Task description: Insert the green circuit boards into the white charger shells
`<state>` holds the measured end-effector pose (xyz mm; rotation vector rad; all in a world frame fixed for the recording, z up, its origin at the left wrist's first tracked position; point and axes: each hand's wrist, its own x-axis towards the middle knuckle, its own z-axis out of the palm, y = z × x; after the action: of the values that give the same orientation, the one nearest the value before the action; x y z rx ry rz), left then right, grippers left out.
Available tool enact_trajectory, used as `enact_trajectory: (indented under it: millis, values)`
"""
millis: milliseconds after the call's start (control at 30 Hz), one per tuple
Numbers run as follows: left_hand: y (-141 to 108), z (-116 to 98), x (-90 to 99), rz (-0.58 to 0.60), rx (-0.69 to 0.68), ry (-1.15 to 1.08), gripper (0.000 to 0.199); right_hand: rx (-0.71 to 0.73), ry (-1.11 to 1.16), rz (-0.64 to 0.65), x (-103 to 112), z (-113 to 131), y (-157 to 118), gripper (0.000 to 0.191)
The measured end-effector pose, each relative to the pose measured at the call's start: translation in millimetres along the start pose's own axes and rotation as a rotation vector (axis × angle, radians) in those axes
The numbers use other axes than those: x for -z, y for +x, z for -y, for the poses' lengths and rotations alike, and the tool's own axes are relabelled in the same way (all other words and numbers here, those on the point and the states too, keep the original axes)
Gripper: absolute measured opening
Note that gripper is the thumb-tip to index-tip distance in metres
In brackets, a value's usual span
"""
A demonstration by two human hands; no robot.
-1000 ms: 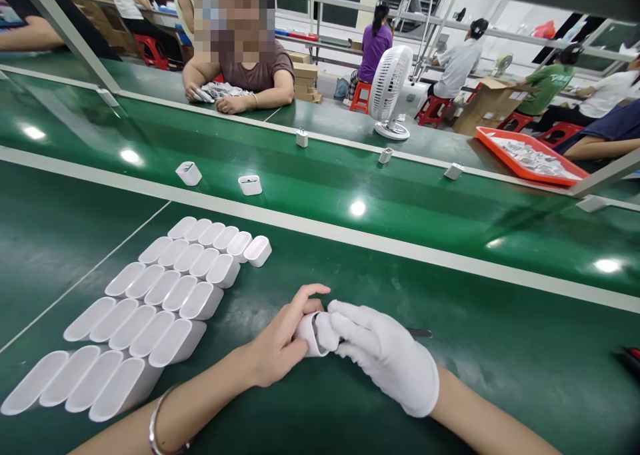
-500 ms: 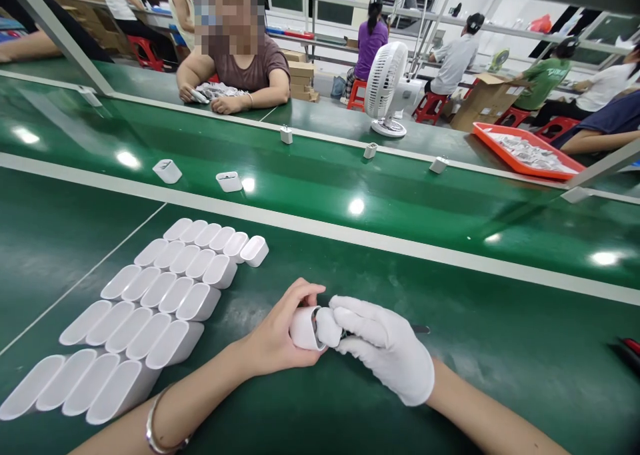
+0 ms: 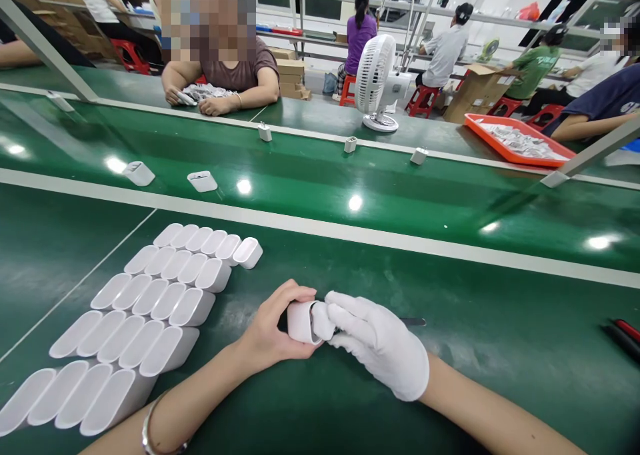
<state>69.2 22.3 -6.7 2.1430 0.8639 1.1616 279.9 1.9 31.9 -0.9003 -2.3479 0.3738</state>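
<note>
My left hand [image 3: 277,325], bare, wraps its thumb and fingers round a white oval plastic housing [image 3: 301,322], which lies tilted with its open end to the right. At that open end, my right hand [image 3: 377,345], in a white glove, pinches a small white block [image 3: 323,322] that sits partly inside the housing. Its fingertips hide the block's right side. A thin dark tool [image 3: 414,322] sticks out behind the gloved hand; whether it is held or lies on the table, I cannot tell. To the left stand several rows of similar white housings [image 3: 170,348], open ends up.
Beyond a pale rail [image 3: 300,216] runs a green belt [image 3: 300,175] carrying two white housings and several small white plugs [image 3: 350,144]. Across it sit a person, a white fan [image 3: 375,82] and a red tray [image 3: 520,152] of white parts. A red-and-black tool [image 3: 625,338] lies far right.
The white block appears slightly deeper in the housing. Housings and plugs on the belt have shifted left. The whole view has turned a little; both hands keep their hold.
</note>
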Motion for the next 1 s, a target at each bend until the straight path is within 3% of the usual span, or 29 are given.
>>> enact_trajectory:
  millis: [167,367,533,700,900,1000]
  values:
    - [-1.7,2.4,-1.3,-0.037,-0.033,0.015,0.068,0.015,-0.095,-0.043,-2.7,2.4,-3.7,0.029]
    - [-8.5,6.2,-6.6,-0.075,-0.052,-0.077,0.09,-0.004,-0.131,0.08,0.3,7.9,-3.1,0.024]
    - [-12.4,7.4,-7.9,-0.104,0.025,-0.12,0.095,0.011,0.038,-0.159,6.4,6.1,-8.2,0.063]
    - [-15.3,9.0,-7.0,-0.109,0.059,-0.117,0.088,0.085,-0.006,0.073,-7.1,6.2,-12.1,0.076]
    - [-9.8,0.0,-2.5,-0.011,0.047,-0.252,0.084,-0.153,0.084,-0.171,-1.2,7.2,-16.1,0.068]
    - [-9.8,-4.3,-4.6,0.025,0.058,-0.3,0.081,-0.161,0.085,-0.206,-4.1,8.6,-15.9,0.073]
